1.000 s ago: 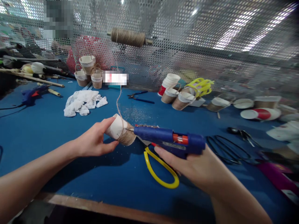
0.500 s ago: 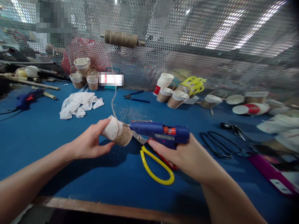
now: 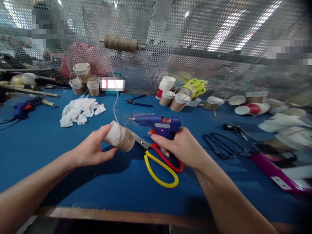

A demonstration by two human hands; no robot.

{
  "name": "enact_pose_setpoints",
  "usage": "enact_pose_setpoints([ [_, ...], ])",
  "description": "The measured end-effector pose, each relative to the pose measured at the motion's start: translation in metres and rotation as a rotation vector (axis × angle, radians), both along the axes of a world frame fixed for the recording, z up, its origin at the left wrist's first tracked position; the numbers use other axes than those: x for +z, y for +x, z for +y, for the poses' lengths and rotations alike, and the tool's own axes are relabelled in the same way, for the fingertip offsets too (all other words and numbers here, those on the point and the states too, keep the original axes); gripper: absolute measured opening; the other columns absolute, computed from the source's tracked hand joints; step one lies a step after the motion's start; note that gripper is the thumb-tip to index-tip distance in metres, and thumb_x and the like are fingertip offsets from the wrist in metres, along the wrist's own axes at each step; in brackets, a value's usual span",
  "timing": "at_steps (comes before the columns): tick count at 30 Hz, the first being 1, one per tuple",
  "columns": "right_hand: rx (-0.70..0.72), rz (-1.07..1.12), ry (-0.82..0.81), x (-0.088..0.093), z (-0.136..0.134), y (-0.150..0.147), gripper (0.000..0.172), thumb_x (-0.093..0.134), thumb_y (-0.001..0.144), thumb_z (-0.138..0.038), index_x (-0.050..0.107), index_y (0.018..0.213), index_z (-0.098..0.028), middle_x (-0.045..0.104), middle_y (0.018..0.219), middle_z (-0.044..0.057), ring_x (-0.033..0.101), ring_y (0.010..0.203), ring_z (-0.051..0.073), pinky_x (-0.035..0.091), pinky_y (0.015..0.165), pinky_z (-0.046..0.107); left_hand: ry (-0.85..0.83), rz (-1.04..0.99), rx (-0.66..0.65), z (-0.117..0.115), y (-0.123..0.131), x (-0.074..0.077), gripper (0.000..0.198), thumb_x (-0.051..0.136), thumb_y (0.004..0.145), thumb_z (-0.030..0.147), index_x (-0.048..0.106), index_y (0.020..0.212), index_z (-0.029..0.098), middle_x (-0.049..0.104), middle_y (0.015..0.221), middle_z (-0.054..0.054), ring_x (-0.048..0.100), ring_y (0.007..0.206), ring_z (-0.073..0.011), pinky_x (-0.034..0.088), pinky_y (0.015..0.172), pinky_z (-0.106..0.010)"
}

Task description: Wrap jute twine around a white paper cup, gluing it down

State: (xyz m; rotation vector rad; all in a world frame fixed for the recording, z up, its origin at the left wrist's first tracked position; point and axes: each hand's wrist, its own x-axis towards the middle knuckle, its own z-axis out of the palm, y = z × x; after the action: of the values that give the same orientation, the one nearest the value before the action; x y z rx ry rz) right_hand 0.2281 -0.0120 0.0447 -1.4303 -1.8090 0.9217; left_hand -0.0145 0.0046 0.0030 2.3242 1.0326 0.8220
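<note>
A white paper cup [image 3: 125, 139], its lower part wrapped in brown twine, lies tilted in my left hand [image 3: 94, 146], thumb and fingers closed around its rim end. From the cup a strand of twine [image 3: 114, 107] runs up to the twine spool [image 3: 120, 43] on the mesh. My right hand [image 3: 176, 144] grips a blue hot glue gun [image 3: 158, 123] with a small red light lit. The gun's metal tip points left, above and apart from the cup. Under the gun lie scissors [image 3: 161, 169] with red and yellow handles, blades partly behind the cup.
Crumpled white cloth [image 3: 78, 112] lies left, near another blue glue gun [image 3: 26, 105]. Twine-wrapped cups [image 3: 81, 71] stand at the back left, more [image 3: 180, 102] at the back right. Pliers [image 3: 140, 100] lie behind. A black cable [image 3: 221, 146] and purple power strip [image 3: 273, 172] are at right.
The glue gun has lifted away from the cup, up and to the right, its tip no longer at the twine. My left hand still holds the cup. The view has shifted slightly.
</note>
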Motion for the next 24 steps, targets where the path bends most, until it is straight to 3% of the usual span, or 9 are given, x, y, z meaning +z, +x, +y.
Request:
enact_pose_setpoints([
  [5, -0.261, 0.057, -0.010, -0.014, 0.037, 0.016, 0.017, 0.061, 0.072, -0.031, 0.056, 0.068, -0.016, 0.057, 0.060, 0.000, 0.051, 0.053, 0.010, 0.040, 0.050, 0.023, -0.043, 0.025, 0.010, 0.001, 0.001, -0.001, 0.029, 0.053, 0.071, 0.022, 0.048, 0.097, 0.011, 0.061, 0.084, -0.008, 0.058, 0.078, -0.0192, 0.048, 0.069, -0.030],
  [9, -0.332, -0.041, -0.105, -0.033, 0.064, 0.024, 0.026, 0.054, 0.081, -0.033, 0.058, 0.065, -0.013, 0.060, 0.068, 0.005, 0.054, 0.059, 0.012, 0.046, 0.058, 0.028, -0.023, 0.045, 0.002, 0.002, 0.002, -0.003, 0.030, 0.052, 0.071, 0.021, 0.047, 0.100, 0.011, 0.062, 0.087, -0.009, 0.059, 0.078, -0.0198, 0.048, 0.071, -0.033],
  [11, -0.351, -0.085, -0.163, -0.043, 0.073, 0.025, 0.023, 0.050, 0.086, -0.032, 0.061, 0.086, -0.012, 0.062, 0.087, 0.007, 0.058, 0.072, 0.014, 0.049, 0.066, 0.032, 0.046, 0.048, -0.002, 0.002, 0.002, -0.004, 0.031, 0.053, 0.072, 0.022, 0.048, 0.100, 0.012, 0.061, 0.089, -0.010, 0.058, 0.079, -0.0206, 0.048, 0.070, -0.034],
  [14, -0.365, -0.123, -0.184, -0.048, 0.080, 0.025, 0.028, 0.049, 0.087, -0.031, 0.052, 0.112, -0.018, 0.055, 0.113, 0.007, 0.057, 0.092, 0.017, 0.049, 0.077, 0.038, 0.099, 0.056, -0.017, 0.001, 0.002, -0.004, 0.028, 0.052, 0.072, 0.023, 0.049, 0.098, 0.012, 0.060, 0.090, -0.011, 0.058, 0.078, -0.0212, 0.048, 0.069, -0.035],
  [16, -0.346, -0.127, -0.152, -0.044, 0.079, 0.023, 0.026, 0.049, 0.087, -0.029, 0.054, 0.110, -0.019, 0.054, 0.116, 0.009, 0.056, 0.096, 0.018, 0.047, 0.081, 0.038, 0.091, 0.068, -0.028, 0.000, 0.003, -0.002, 0.027, 0.050, 0.072, 0.022, 0.049, 0.097, 0.011, 0.059, 0.089, -0.012, 0.057, 0.077, -0.0212, 0.048, 0.068, -0.036],
  [19, -0.237, -0.089, -0.102, -0.028, 0.070, 0.007, 0.020, 0.055, 0.083, -0.032, 0.065, 0.088, -0.016, 0.058, 0.110, 0.012, 0.054, 0.098, 0.022, 0.044, 0.082, 0.035, 0.095, 0.081, -0.051, -0.001, 0.005, 0.000, 0.025, 0.049, 0.072, 0.021, 0.049, 0.094, 0.010, 0.058, 0.088, -0.013, 0.056, 0.077, -0.0221, 0.048, 0.068, -0.037],
  [21, -0.109, -0.035, -0.102, -0.018, 0.063, -0.011, 0.029, 0.055, 0.080, -0.042, 0.069, 0.079, -0.016, 0.064, 0.100, 0.011, 0.056, 0.093, 0.022, 0.044, 0.079, 0.034, 0.110, 0.088, -0.070, -0.002, 0.005, 0.001, 0.023, 0.050, 0.072, 0.021, 0.049, 0.092, 0.011, 0.058, 0.090, -0.012, 0.055, 0.079, -0.0224, 0.047, 0.069, -0.037],
  [24, 0.127, 0.115, -0.153, -0.011, 0.056, -0.042, 0.038, 0.045, 0.083, -0.050, 0.070, 0.086, -0.022, 0.066, 0.098, 0.004, 0.057, 0.084, 0.016, 0.044, 0.076, 0.029, 0.115, 0.098, -0.074, -0.004, 0.006, 0.001, 0.020, 0.051, 0.071, 0.020, 0.049, 0.090, 0.013, 0.057, 0.088, -0.010, 0.054, 0.077, -0.0211, 0.047, 0.068, -0.035],
])
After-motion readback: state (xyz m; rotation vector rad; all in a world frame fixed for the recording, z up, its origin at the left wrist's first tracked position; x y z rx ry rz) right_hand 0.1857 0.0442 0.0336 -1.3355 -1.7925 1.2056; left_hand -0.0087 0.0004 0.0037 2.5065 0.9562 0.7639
